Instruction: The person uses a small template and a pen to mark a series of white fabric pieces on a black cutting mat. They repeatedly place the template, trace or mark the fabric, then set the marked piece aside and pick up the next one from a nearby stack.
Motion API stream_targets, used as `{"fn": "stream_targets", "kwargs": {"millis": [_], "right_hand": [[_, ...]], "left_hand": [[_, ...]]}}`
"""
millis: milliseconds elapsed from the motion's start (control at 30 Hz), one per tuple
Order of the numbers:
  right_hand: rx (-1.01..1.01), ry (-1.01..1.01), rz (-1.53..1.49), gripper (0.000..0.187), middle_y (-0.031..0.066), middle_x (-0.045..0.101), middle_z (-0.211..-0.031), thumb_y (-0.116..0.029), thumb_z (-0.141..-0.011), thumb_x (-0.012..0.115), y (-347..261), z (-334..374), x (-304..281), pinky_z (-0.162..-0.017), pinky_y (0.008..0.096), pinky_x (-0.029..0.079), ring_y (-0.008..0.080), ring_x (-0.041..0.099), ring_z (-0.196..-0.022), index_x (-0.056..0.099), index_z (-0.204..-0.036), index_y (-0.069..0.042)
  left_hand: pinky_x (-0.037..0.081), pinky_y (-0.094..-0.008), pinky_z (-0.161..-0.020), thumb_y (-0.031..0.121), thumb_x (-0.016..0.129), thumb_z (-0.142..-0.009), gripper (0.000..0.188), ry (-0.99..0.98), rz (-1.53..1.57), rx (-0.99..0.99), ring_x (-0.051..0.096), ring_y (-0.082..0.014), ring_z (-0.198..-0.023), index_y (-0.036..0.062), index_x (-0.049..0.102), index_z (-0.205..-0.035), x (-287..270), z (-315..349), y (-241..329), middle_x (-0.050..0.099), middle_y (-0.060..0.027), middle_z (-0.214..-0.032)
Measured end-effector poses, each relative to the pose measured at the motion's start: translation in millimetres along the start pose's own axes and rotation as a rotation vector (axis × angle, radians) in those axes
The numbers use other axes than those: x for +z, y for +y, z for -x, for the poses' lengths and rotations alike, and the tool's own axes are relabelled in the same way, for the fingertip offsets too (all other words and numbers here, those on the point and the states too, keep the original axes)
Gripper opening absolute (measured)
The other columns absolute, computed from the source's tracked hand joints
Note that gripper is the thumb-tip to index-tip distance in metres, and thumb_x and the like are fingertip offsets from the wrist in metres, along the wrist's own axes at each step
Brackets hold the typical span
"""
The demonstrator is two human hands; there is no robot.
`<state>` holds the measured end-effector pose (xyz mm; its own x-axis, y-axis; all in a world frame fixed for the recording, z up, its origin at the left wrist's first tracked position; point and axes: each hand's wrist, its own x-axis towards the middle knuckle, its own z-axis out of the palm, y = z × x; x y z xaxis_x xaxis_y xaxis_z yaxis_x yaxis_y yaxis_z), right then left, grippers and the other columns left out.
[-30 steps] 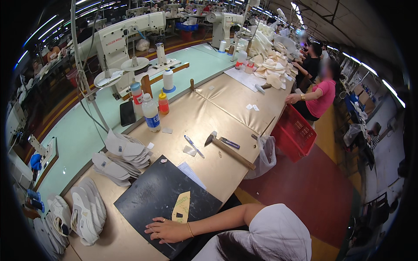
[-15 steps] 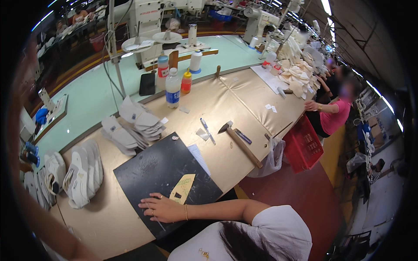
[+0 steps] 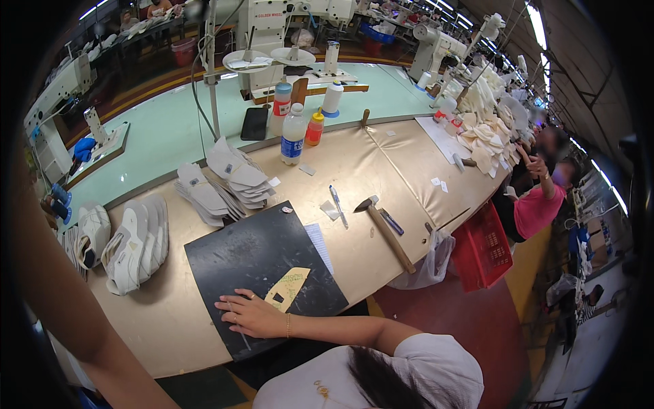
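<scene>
My right hand (image 3: pixel 253 314) lies palm down on a black cutting mat (image 3: pixel 235 249), its fingers spread and stretched out. A thin pale stick seems to show by the fingers, but I cannot make out its kind. Touching or just beside the hand is a flat yellow pattern piece (image 3: pixel 291 286) with a small square cutout and green marks. My left forearm (image 3: pixel 82 300) rises along the left side of the view; the left hand itself is outside the picture.
Stacked grey shoe pieces (image 3: pixel 235 174) and white shoe uppers (image 3: pixel 139 245) stand left. A hammer (image 3: pixel 390 235), a blue pen (image 3: pixel 338 206) and bottles (image 3: pixel 293 136) lie or stand beyond the mat. A red crate (image 3: pixel 484 245) and a co-worker in pink (image 3: pixel 538 208) are right.
The view has shifted, and more of my left forearm shows. My right hand stays on the mat. The co-worker in pink has raised a hand.
</scene>
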<state>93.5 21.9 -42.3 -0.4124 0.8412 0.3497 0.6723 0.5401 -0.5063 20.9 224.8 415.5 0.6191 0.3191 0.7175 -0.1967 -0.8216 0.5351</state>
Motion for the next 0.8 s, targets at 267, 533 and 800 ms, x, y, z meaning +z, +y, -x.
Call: {"fn": "stream_targets", "kwargs": {"millis": [267,533,800], "right_hand": [[-0.003,-0.055,-0.013,0.026,0.0083,0.055,-0.147,-0.025,-0.092,0.071,-3,-14,-5,-0.118,0.0489,0.029,0.0252,0.045,-0.143,0.066,-0.115,-0.013],[-0.043,-0.080,0.023,0.029,0.0062,0.057,-0.145,-0.023,-0.090,0.074,-8,-20,-11,-0.116,0.0493,0.030,0.0254,0.048,-0.140,0.066,-0.116,-0.015],[-0.058,-0.073,-0.002,0.029,0.0057,0.057,-0.145,-0.022,-0.089,0.074,-7,-17,-13,-0.116,0.0498,0.030,0.0261,0.048,-0.140,0.066,-0.116,-0.017]], "left_hand": [[0.037,-0.0397,-0.115,0.034,0.076,-0.091,0.070,-0.243,-0.263,-0.901,0.051,-0.0262,-0.137,0.0037,0.051,-0.148,-22,243,-90,0.056,-0.0110,-0.149],[0.029,-0.0473,-0.121,0.012,0.066,-0.093,0.051,0.542,-1.211,-0.597,0.040,-0.0342,-0.146,0.0083,0.057,-0.142,59,477,-183,0.045,-0.0164,-0.156],[0.023,-0.0511,-0.123,0.027,0.075,-0.085,0.061,0.433,-1.329,-0.582,0.035,-0.0329,-0.148,0.0120,0.057,-0.141,64,453,-187,0.043,-0.0134,-0.157]]}}
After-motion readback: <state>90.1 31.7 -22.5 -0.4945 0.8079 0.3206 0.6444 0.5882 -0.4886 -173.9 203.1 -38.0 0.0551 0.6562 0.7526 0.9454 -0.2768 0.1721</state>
